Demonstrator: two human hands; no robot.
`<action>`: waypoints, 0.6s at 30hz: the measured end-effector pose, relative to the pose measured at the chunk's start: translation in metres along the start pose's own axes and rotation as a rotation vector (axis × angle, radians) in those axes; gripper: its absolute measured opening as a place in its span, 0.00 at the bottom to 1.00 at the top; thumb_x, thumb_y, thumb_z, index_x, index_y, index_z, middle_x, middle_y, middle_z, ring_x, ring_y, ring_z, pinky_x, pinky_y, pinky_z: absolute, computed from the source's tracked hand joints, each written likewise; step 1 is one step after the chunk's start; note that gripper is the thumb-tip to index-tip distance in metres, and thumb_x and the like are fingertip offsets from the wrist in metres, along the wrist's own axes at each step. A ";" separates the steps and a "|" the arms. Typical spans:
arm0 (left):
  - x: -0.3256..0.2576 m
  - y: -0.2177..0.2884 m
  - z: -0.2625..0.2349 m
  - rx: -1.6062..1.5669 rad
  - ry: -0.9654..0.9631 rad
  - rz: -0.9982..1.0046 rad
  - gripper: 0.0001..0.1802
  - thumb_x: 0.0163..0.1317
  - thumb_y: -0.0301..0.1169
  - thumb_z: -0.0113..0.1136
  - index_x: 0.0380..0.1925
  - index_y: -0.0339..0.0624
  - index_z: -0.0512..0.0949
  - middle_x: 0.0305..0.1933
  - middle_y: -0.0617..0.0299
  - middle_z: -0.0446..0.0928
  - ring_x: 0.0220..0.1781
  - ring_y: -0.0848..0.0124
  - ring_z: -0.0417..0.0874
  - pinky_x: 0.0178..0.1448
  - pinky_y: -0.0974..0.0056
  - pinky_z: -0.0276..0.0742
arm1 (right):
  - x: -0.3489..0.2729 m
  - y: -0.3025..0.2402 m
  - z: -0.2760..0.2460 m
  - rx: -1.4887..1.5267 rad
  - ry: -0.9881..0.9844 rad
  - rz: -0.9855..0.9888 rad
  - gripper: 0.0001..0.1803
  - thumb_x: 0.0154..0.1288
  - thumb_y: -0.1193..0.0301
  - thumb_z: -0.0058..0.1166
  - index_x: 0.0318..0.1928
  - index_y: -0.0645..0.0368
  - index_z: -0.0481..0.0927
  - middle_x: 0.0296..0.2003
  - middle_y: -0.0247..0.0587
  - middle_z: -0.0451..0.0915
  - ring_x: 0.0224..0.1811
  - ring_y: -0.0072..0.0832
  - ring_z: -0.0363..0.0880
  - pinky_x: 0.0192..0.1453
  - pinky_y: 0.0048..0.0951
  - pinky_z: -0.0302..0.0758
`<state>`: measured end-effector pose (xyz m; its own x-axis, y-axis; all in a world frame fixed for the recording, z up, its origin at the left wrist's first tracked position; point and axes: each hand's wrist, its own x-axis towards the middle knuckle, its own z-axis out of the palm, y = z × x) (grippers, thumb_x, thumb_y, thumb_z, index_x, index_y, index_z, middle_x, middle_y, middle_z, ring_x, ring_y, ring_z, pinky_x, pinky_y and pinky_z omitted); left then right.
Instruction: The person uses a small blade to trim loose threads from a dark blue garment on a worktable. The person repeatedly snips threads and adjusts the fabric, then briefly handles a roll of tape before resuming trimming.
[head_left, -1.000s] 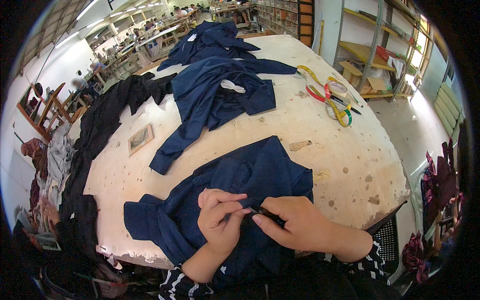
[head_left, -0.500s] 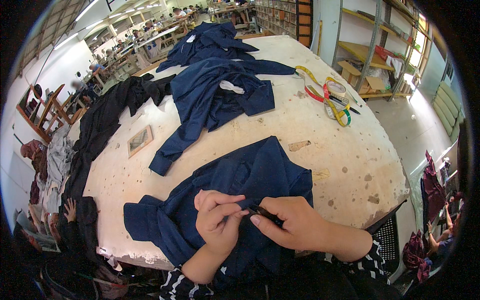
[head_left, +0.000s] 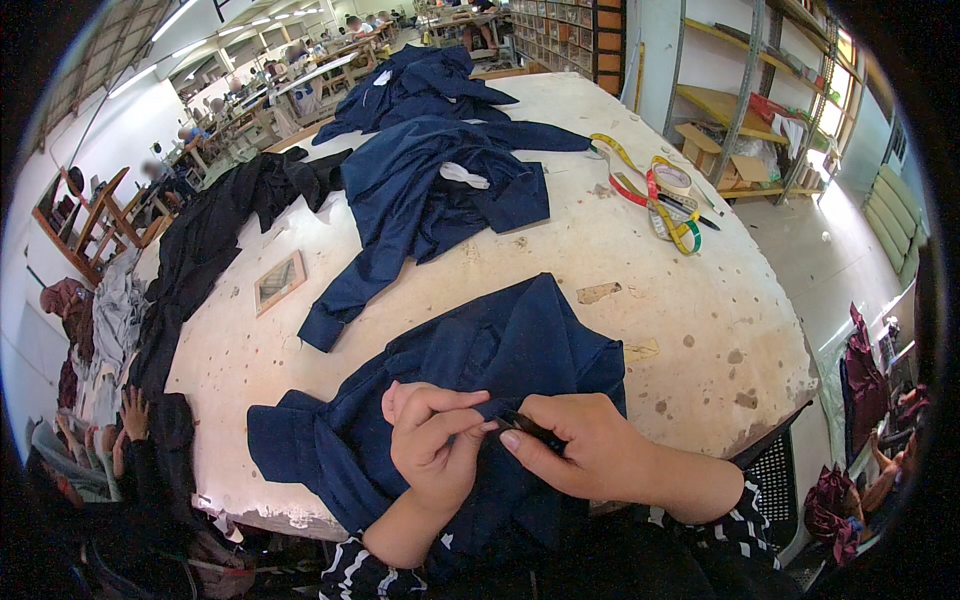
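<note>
From the head camera, a navy garment (head_left: 500, 350) lies spread at the near edge of the worn white table (head_left: 640, 260); the left hand (head_left: 432, 445) pinches a fold of its cloth between thumb and fingers; the right hand (head_left: 585, 445), touching the left, grips a small dark tool (head_left: 528, 428) against that fold; farther back lie a second navy garment (head_left: 430, 190), black cloth (head_left: 220, 240) and coloured measuring tapes (head_left: 665, 195).

Bright workshop, ceiling strip lights (head_left: 150, 70), metal shelving (head_left: 745, 110), pale floor (head_left: 830, 270), white wall (head_left: 40, 170)

navy jacket (head_left: 500, 350), black garment (head_left: 215, 240), yellow/red tape measure (head_left: 655, 195), b&w sleeves (head_left: 740, 525)
</note>
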<state>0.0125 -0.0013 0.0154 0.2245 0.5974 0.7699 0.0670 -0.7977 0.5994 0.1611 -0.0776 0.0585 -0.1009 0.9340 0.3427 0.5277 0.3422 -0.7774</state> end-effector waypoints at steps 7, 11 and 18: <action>0.001 0.000 -0.002 0.082 -0.017 0.034 0.06 0.38 0.25 0.68 0.18 0.45 0.79 0.31 0.67 0.79 0.31 0.72 0.73 0.47 0.64 0.57 | 0.002 -0.001 -0.001 -0.010 -0.047 0.027 0.14 0.61 0.67 0.51 0.26 0.63 0.65 0.19 0.51 0.69 0.22 0.47 0.71 0.26 0.40 0.67; 0.001 0.001 -0.002 0.066 -0.006 0.014 0.06 0.39 0.26 0.68 0.18 0.45 0.79 0.30 0.67 0.79 0.30 0.72 0.73 0.47 0.64 0.56 | 0.001 0.001 0.002 0.008 -0.024 0.021 0.14 0.61 0.67 0.50 0.25 0.62 0.65 0.19 0.50 0.69 0.21 0.47 0.71 0.25 0.39 0.67; 0.002 0.003 -0.002 0.069 -0.017 -0.014 0.07 0.39 0.26 0.68 0.19 0.45 0.78 0.30 0.66 0.80 0.30 0.73 0.73 0.46 0.64 0.57 | 0.002 -0.001 -0.001 -0.029 0.043 0.028 0.14 0.60 0.66 0.52 0.24 0.61 0.67 0.18 0.47 0.69 0.19 0.42 0.70 0.23 0.35 0.66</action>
<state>0.0106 -0.0021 0.0186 0.2391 0.6072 0.7577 0.1367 -0.7936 0.5928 0.1613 -0.0760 0.0602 -0.0497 0.9379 0.3433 0.5539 0.3119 -0.7720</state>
